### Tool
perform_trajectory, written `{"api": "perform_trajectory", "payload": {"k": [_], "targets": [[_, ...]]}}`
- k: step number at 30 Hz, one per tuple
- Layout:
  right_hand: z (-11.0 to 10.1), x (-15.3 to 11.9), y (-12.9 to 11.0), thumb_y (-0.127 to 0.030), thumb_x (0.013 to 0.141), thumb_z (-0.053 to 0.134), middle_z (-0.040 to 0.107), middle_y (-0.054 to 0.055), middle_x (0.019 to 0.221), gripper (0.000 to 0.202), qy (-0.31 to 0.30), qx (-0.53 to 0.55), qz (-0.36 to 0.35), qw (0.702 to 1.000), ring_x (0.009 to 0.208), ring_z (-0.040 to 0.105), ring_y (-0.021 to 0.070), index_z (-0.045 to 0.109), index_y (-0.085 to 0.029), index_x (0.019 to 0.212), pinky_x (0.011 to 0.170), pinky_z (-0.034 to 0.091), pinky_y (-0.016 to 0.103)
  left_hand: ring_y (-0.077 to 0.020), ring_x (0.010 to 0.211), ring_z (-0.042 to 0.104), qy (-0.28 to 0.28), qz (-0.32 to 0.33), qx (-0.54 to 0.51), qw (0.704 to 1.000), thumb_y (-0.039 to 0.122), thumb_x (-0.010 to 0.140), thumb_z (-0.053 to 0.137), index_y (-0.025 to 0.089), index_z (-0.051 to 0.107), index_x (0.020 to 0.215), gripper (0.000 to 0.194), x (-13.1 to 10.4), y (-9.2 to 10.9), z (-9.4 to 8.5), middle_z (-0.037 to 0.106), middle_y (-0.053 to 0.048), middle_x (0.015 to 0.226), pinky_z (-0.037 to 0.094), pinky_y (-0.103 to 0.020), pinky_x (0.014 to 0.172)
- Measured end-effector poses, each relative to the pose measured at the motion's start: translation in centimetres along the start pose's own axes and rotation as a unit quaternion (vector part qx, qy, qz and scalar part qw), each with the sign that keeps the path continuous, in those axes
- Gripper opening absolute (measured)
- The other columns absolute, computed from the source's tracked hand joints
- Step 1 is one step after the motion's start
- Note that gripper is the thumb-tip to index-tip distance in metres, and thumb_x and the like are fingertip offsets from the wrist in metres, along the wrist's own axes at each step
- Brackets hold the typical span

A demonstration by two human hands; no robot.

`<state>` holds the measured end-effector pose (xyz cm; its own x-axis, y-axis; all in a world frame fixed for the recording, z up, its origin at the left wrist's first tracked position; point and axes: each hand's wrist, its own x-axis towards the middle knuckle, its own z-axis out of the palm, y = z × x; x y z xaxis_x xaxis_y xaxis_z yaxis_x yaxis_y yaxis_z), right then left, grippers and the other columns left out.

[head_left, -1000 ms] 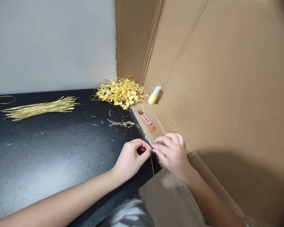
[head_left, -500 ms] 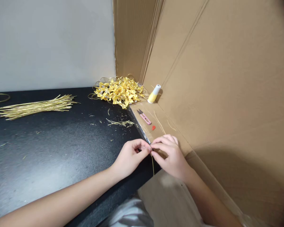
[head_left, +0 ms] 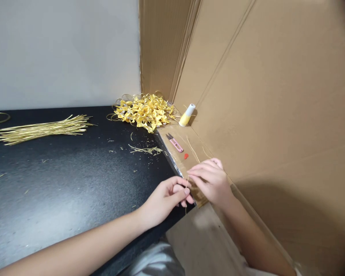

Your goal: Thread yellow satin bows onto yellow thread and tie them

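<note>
A short length of thin gold cord (head_left: 188, 180) runs between my two hands over the table's front right corner. My left hand (head_left: 166, 199) grips it between thumb and fingers, and one end of the cord hangs below those fingers. With thumb and fingertips, my right hand (head_left: 211, 180) pinches the upper end. Just beyond the hands lie a small red piece (head_left: 186, 156) and pink thread snips (head_left: 174, 142), blades pointing away from me.
Yellow ribbon bows with gold loops (head_left: 146, 111) form a heap at the back. Beside it stands a thread cone (head_left: 187, 115). A bundle of gold cords (head_left: 43, 129) and cord scraps (head_left: 146, 150) lie on the black table (head_left: 74, 184). Cardboard (head_left: 276, 115) walls the right side.
My hands have moved apart. The right went slightly up and to the right, the left slightly down, and the cord now shows between them.
</note>
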<state>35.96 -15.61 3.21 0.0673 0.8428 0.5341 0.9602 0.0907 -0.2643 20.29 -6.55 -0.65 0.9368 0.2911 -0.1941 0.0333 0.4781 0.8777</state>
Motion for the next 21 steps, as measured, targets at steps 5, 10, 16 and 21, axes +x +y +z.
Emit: {"api": "perform_trajectory", "payload": {"k": [5, 10, 16, 21], "targets": [[0.2, 0.9, 2.6, -0.017, 0.091, 0.060, 0.075, 0.000, 0.081, 0.015, 0.016, -0.054, -0.046, 0.997, 0.072, 0.063, 0.0134, 0.072, -0.022, 0.083, 0.080, 0.034, 0.036, -0.0106, 0.052, 0.052, -0.004, -0.042, 0.015, 0.999, 0.064, 0.079, 0.058, 0.013, 0.064, 0.078, 0.052, -1.1, -1.2, 1.7, 0.062, -0.002, 0.056, 0.037, -0.022, 0.053], [1.8, 3.3, 5.1, -0.022, 0.081, 0.066, 0.075, 0.004, 0.079, 0.009, 0.094, 0.080, 0.148, 0.981, 0.072, 0.066, 0.0171, 0.073, -0.021, 0.077, 0.075, 0.046, 0.034, -0.0090, 0.052, 0.051, -0.012, -0.085, 0.018, 0.996, 0.060, 0.081, 0.055, 0.011, 0.063, 0.077, 0.050, -2.4, -2.8, 3.9, 0.063, -0.003, 0.063, 0.036, -0.020, 0.051], [5.7, 5.9, 8.1, -0.040, 0.072, 0.069, 0.068, 0.005, 0.064, 0.025, 0.090, 0.193, 0.300, 0.930, 0.052, 0.062, 0.0158, 0.066, -0.015, 0.072, 0.050, 0.050, 0.028, -0.0069, 0.046, 0.046, -0.041, -0.119, 0.058, 0.990, 0.071, 0.078, 0.049, 0.010, 0.062, 0.075, 0.062, -3.6, -5.0, 5.6, 0.064, -0.005, 0.066, 0.035, -0.020, 0.048], [7.4, 6.3, 8.8, -0.039, 0.070, 0.067, 0.066, 0.004, 0.062, 0.023, 0.066, 0.186, 0.322, 0.926, 0.048, 0.060, 0.0156, 0.062, -0.017, 0.069, 0.046, 0.049, 0.027, -0.0079, 0.047, 0.046, -0.053, -0.163, 0.053, 0.984, 0.077, 0.072, 0.048, 0.011, 0.061, 0.072, 0.067, -4.1, -6.5, 5.8, 0.061, -0.004, 0.062, 0.035, -0.021, 0.048]]}}
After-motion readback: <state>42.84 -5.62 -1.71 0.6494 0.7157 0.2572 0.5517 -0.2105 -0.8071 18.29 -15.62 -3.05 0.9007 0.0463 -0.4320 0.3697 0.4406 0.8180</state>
